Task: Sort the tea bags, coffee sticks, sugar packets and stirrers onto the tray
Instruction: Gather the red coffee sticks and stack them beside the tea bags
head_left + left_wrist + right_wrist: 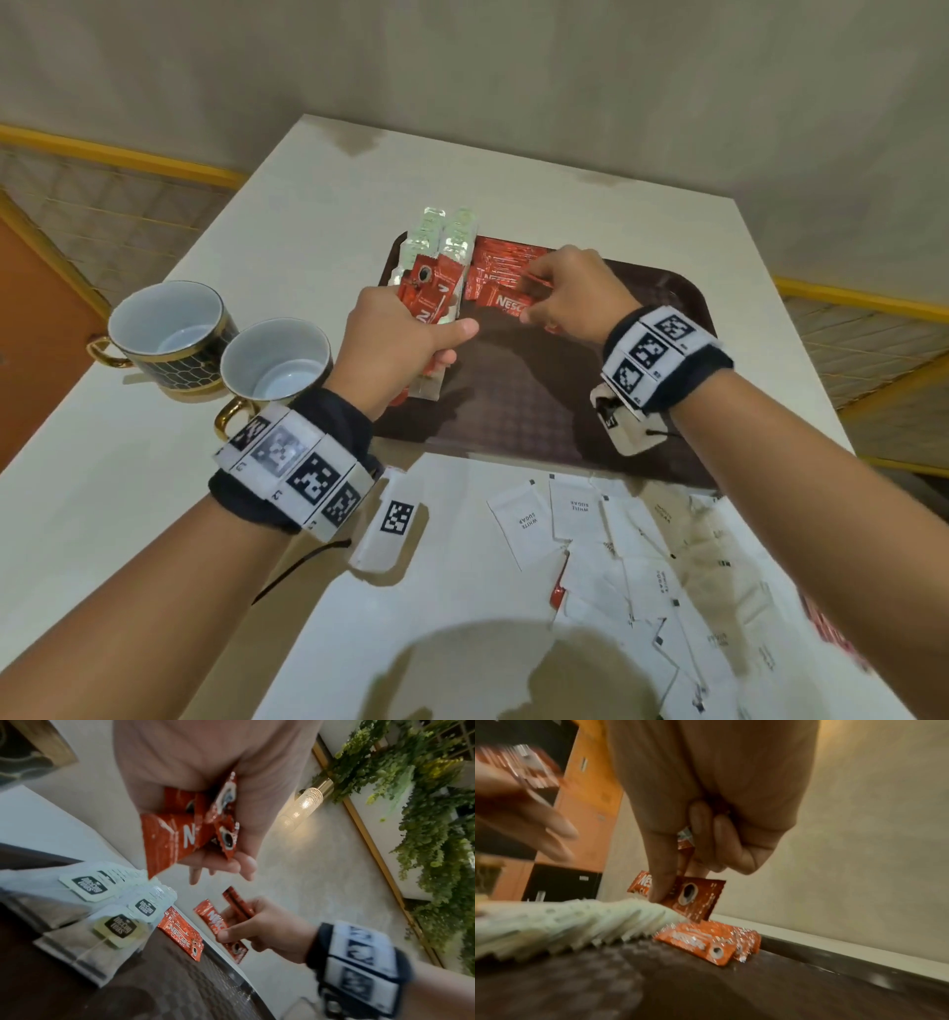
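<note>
Head view: left hand (405,339) fingers grip a coffee-stick bunch (436,293), hiding its middle; right hand (570,293) pinches one stick (693,898).

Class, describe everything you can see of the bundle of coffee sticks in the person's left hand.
The bundle of coffee sticks is a handful of long, narrow red sachets, glossy and foil-like, printed with white lettering and a coffee-cup picture. The left hand grips them around the middle, fingers curled; their ends splay out unevenly. They are held above the near left part of the dark tray, just in front of the tea bags. How many there are cannot be told.
</note>
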A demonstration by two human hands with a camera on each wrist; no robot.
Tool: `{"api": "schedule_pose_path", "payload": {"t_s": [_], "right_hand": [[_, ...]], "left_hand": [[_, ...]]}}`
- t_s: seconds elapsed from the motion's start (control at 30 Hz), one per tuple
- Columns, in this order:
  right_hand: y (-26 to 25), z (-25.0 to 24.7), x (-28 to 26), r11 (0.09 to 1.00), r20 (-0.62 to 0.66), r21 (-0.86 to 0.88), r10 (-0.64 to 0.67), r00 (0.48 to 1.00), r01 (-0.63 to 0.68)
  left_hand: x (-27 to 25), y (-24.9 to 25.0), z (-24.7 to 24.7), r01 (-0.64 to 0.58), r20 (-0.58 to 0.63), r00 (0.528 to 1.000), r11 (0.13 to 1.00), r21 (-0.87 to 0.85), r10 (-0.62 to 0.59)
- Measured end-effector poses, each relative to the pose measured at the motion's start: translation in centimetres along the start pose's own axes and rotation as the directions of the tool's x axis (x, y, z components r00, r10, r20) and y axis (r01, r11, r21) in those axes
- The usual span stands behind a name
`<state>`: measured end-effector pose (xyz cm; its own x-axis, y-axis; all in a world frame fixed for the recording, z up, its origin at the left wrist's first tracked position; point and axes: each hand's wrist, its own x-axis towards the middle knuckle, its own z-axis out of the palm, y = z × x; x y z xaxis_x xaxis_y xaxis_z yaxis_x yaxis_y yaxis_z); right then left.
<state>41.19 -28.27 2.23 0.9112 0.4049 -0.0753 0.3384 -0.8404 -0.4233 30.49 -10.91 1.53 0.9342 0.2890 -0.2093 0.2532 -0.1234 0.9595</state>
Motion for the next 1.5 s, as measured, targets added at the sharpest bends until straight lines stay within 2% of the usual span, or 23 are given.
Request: {"api": "schedule_pose_path", "payload": {"t_s": [0.13, 0.3, 0.73, 0.93, 1.0, 1.07, 1.17, 1.2, 1.27, 1.4, 1.5], "right_hand": [[0.9, 1.4, 4.1, 0.987, 0.026, -0.157, 0.038, 0.999, -0.033], [1.6, 3.1, 6.6, 0.976, 0.07, -0.216, 0.046, 0.996, -0.03], [2.6, 4.2, 7.5, 0.99, 0.009, -0.042, 0.137, 0.991, -0.137], [2.7, 3.7, 7.5, 0.986, -0.02, -0.026, 0.164, 0.986, -0.164], [2.8, 2.9, 7.0, 0.983, -0.078, 0.07, 0.177, 0.981, -0.172], [2.8, 1.8, 6.0, 0.938, -0.125, 0.282, 0.243, 0.962, -0.201], [2.9, 0.5, 4.2, 0.731, -0.099, 0.644, 0.371, 0.923, -0.224], [2.8, 0.2, 3.3, 0.661, -0.074, 0.713, 0.402, 0.913, -0.233], [2.0, -0.2, 1.0, 0.587, -0.033, 0.771, 0.425, 0.905, -0.248], [-0.1, -0.3, -4.4, 0.641, -0.005, 0.755, 0.219, 0.976, -0.14], [-1.0, -0.9, -7.0, 0.591, 0.013, 0.804, 0.098, 0.995, -0.068]], "left_hand": [[-0.6, -0.6, -0.5, 0.028, 0.021, 0.999, 0.998, -0.056, -0.027], [-1.0, -1.0, -0.9, 0.066, 0.048, 0.997, 0.992, -0.107, -0.061], [-0.6, -1.4, -0.7, 0.088, 0.057, 0.995, 0.982, -0.167, -0.079], [-0.2, -1.7, -1.0, 0.096, 0.059, 0.994, 0.985, -0.144, -0.088], [0.1, -1.9, -1.2, 0.149, 0.074, 0.988, 0.977, -0.155, -0.139], [0.3, -1.9, -1.2, 0.244, 0.125, 0.967, 0.942, -0.232, -0.22], [0.6, -1.5, -1.0, 0.418, 0.27, 0.904, 0.815, -0.402, -0.331], [0.6, -1.5, -1.0, 0.467, 0.321, 0.879, 0.771, -0.433, -0.352], [0.5, -1.3, -0.9, 0.525, 0.392, 0.844, 0.71, -0.468, -0.366], [-0.2, -0.9, -1.0, 0.53, 0.45, 0.832, 0.709, -0.465, -0.326], [-1.0, -0.9, -1.5, 0.527, 0.513, 0.813, 0.721, -0.449, -0.275]]}}
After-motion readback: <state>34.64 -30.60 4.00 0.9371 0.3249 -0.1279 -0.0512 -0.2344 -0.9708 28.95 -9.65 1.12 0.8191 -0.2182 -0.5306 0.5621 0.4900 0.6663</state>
